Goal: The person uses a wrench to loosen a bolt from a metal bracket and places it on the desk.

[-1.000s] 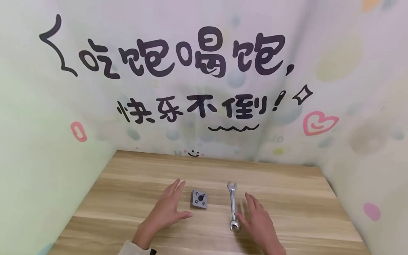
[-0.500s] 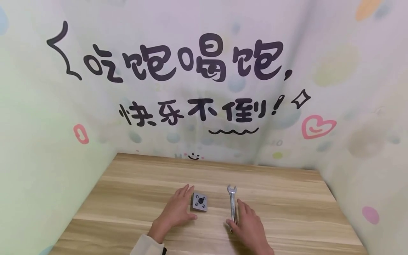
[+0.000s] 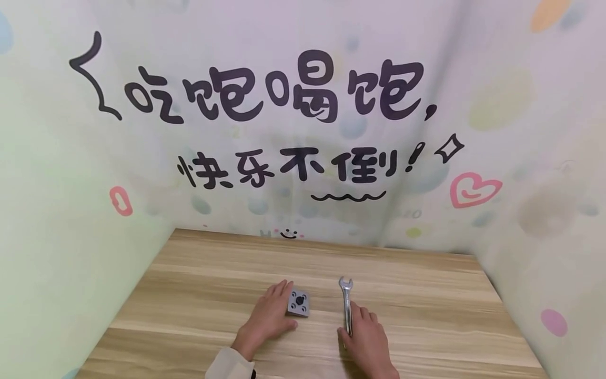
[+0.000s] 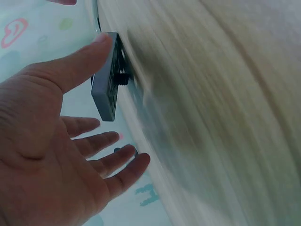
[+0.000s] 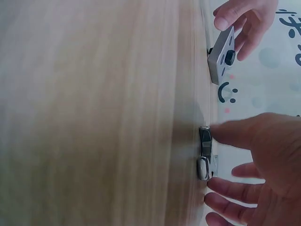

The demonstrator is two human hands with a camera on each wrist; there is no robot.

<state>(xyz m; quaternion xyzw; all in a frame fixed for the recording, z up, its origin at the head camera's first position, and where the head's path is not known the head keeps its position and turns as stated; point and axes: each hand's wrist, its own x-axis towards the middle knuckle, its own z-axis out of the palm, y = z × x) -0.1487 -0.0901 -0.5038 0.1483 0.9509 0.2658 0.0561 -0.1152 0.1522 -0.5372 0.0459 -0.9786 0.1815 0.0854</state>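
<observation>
Head view: grip and position?

Left hand [image 3: 269, 315] spread around block [image 3: 299, 304]; right hand [image 3: 370, 337] loosely spread astride wrench [image 3: 347, 308]. Both lie on the table [image 3: 203, 281]; firm contact unconfirmed.

Risk?

Uneven finger pressure could skid the block; an end-only hold could let the wrench swing.

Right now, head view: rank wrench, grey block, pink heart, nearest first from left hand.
1. Grey block: beside the left hand, on its right.
2. Wrench: farther right, on the table.
3. Pink heart: far right, up on the wall.
</observation>
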